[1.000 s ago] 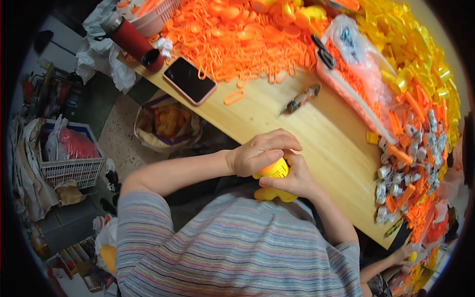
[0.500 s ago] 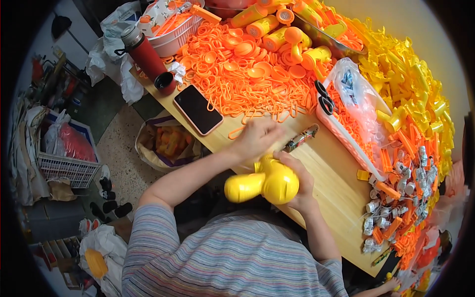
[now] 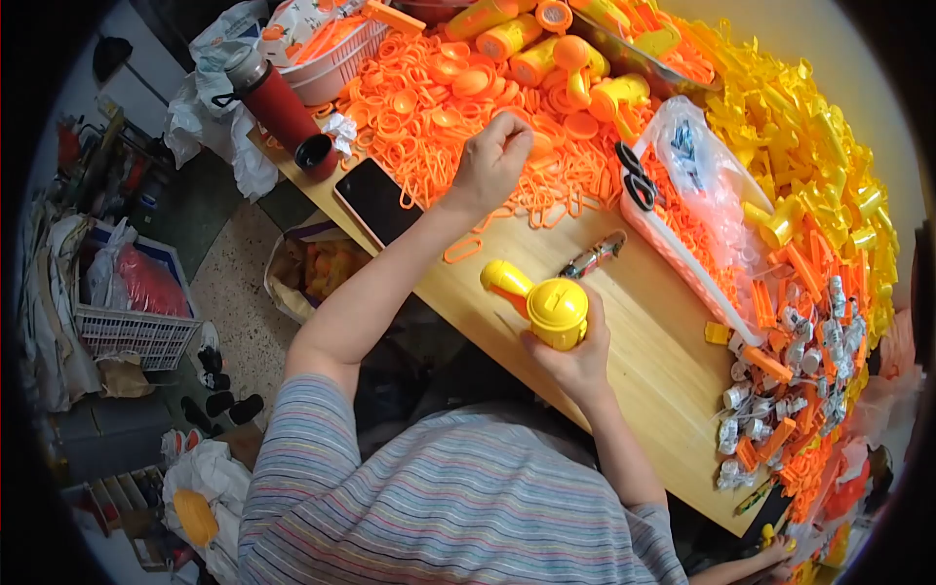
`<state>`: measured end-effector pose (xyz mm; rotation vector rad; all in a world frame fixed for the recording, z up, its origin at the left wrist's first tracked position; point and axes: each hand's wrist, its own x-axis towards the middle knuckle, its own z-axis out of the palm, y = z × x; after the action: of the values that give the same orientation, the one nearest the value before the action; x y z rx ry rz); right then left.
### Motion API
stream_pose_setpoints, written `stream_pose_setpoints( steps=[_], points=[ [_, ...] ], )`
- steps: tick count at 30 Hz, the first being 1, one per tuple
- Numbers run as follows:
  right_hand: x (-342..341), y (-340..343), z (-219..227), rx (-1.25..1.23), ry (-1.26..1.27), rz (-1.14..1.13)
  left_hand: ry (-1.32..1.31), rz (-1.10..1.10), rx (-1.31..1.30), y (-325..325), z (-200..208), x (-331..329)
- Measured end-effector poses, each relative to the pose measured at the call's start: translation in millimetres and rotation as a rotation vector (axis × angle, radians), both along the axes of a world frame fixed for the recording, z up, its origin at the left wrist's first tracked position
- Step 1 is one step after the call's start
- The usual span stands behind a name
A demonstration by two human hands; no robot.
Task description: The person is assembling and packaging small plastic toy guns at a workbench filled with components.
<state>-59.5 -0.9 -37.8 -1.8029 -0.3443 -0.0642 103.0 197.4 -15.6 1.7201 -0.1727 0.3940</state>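
My right hand [image 3: 583, 359] grips a yellow plastic toy piece [image 3: 558, 308] above the table's near edge. The piece has a round, lidded body and a side arm with an orange underside, which points left. Over the heap of orange plastic loops [image 3: 439, 161], my left hand [image 3: 492, 164] is raised with its fingers curled closed; whether anything is in them is hidden. Just beyond the yellow piece lies a dark, patterned hand tool [image 3: 595, 255] on the wooden table [image 3: 653, 390]. Several loose orange loops [image 3: 463, 250] lie at the heap's near edge.
A phone [image 3: 375, 200] and a red flask [image 3: 278, 109] stand left. Black-handled scissors [image 3: 637, 177] rest on a pink-white tray [image 3: 673, 258]. Yellow parts [image 3: 799, 146] pile up at right, with small foil-grey parts [image 3: 770, 409] nearer. Another person's hand [image 3: 778, 551] shows at lower right.
My left hand has moved away from the yellow piece, up and forward over the orange heap. My right hand has turned the piece so its round lid faces up.
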Motion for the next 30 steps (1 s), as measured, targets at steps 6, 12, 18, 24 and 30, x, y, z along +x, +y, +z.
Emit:
stream_pose_setpoints(
  steps=[6, 12, 18, 24, 30],
  points=[
    [1, 7, -6, 0.038, -0.076, -0.052, 0.228, -0.457, -0.038, -39, 37, -85],
    [-1, 14, 1, 0.025, -0.131, -0.09, 0.1, -0.41, 0.343, -45, 38, -97],
    [-2, 21, 5, 0.027, -0.178, -0.097, -0.011, -0.378, 0.26, -47, 26, -104],
    [-7, 23, 6, -0.112, -0.361, -0.026, -0.157, -0.453, 0.363, -30, 29, -121],
    [-9, 25, 1, -0.096, -0.388, -0.069, -0.114, -0.456, 0.343, -29, 25, -127]
  ],
)
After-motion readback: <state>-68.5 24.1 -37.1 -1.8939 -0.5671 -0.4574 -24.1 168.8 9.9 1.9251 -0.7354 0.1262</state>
